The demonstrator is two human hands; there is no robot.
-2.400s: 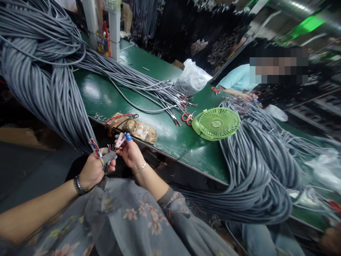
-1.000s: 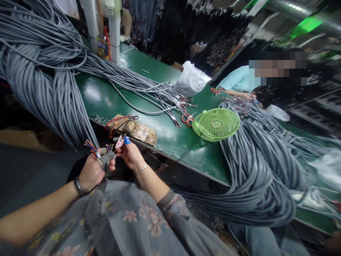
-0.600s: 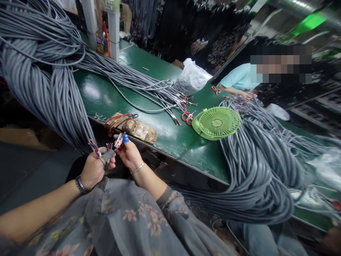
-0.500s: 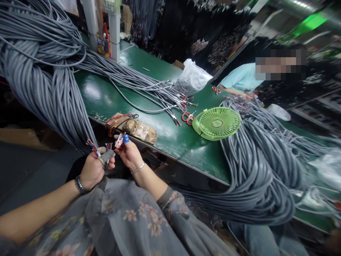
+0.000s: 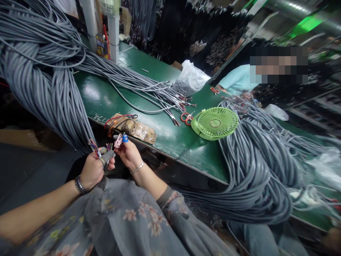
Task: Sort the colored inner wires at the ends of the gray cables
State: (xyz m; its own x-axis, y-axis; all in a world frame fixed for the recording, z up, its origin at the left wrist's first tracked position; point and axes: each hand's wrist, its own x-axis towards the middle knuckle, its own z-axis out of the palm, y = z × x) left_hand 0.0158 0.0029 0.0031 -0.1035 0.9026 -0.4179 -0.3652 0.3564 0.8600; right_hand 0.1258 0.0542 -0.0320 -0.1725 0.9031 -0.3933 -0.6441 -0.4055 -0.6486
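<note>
My left hand [image 5: 92, 168] is closed around the end of a grey cable, from which several thin coloured wires [image 5: 109, 146] fan out; grey coverings wrap some of its fingers. Close beside it, my right hand [image 5: 130, 155] pinches a small pinkish piece [image 5: 118, 141] whose kind I cannot make out. A blue cover [image 5: 125, 138] sits on the right thumb. Both hands are held in front of the table edge, above my lap. A thick hank of grey cables [image 5: 61, 96] hangs just behind the left hand.
On the green table [image 5: 170, 142] lie a taped brown block [image 5: 141, 131], orange-handled scissors [image 5: 185, 118], a green fan [image 5: 215, 123] and a plastic bag [image 5: 191, 76]. More grey cables [image 5: 255, 160] drape over the edge at right. A co-worker in a light blue sleeve [image 5: 237, 79] sits across.
The view has shifted slightly, so the fan and right-hand cables appear a little further left. Both hands keep nearly the same position and grip.
</note>
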